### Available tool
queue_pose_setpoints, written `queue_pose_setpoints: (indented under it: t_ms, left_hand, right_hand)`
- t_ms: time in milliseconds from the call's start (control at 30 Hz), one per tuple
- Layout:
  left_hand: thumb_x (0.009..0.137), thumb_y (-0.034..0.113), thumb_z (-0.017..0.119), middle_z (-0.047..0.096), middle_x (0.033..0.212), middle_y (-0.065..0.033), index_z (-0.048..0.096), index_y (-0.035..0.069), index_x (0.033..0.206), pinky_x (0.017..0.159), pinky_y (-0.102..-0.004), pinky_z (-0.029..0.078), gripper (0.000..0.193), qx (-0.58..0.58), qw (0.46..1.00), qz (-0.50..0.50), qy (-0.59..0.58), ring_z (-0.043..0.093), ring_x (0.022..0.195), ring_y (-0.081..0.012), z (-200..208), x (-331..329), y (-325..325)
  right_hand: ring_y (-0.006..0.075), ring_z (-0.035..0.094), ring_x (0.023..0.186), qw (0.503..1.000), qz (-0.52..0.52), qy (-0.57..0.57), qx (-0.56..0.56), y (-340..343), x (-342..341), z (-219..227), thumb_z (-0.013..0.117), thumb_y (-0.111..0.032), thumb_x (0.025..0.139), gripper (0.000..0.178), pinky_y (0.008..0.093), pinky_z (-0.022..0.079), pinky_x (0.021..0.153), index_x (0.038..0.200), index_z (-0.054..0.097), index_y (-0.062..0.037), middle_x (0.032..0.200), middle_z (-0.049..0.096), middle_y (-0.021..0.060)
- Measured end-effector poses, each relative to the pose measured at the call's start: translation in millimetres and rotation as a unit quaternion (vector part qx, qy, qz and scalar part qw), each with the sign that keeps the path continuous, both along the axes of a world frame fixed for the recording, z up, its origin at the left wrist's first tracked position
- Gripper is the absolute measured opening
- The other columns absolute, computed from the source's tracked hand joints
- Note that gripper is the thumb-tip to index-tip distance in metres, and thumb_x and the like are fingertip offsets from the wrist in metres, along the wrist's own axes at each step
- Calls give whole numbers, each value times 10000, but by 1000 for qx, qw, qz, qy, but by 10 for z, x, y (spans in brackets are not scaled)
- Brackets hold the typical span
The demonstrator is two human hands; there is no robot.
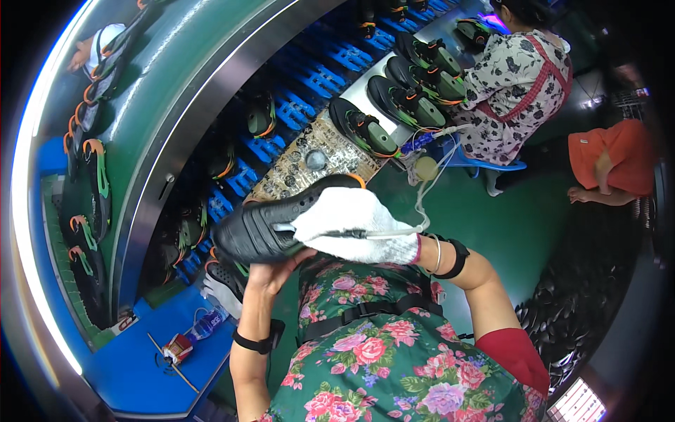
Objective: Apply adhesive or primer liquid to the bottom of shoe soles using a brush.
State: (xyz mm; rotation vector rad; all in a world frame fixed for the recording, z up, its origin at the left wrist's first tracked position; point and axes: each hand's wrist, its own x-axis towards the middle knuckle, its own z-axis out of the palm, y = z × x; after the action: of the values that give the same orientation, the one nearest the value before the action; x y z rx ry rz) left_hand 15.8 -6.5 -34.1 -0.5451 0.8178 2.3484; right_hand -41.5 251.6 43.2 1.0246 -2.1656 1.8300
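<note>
A black clog-like shoe (254,228) with an orange edge at its far end is held up in front of my apron. My bare left hand (281,269) grips it from below, fingers partly hidden beneath it. Over the shoe's near side lies my right hand (358,221) in a white glove, closed around a slim tool (285,227) whose pale tip touches or nearly touches the upper. A translucent hose (423,211) runs from the tool past the glove toward the bench. Most of the tool is hidden by the glove.
Behind the shoe stands a worn bench (281,169) with a round grey piece on it. Several shoes (362,126) line its right end, beside a seated person (517,91). Blue holders (295,109) follow the curved machine. A bottle (209,323) lies on the blue table (133,373).
</note>
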Motion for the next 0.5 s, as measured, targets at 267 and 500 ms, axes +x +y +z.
queue_pose_setpoints:
  t_ms: [267,500]
  left_hand:
    - [1033,582,471,670,1306,-176,606,36,1349,1041,-509,523,645,187,958,215,17,663,1158,-353,44,150,115]
    - [864,660,629,484,1521,-251,458,42,1509,1161,-578,388,910,255,952,153,69,502,1372,-409,255,-10,567]
  right_hand:
    - [270,713,884,998,-64,25,16,-28,222,155,809,-42,794,293,378,565,783,1082,758,-36,1047,764,99]
    - [257,718,807,988,-111,97,42,-58,82,280,834,-35,752,293,351,566,680,1039,780,-62,966,768,84]
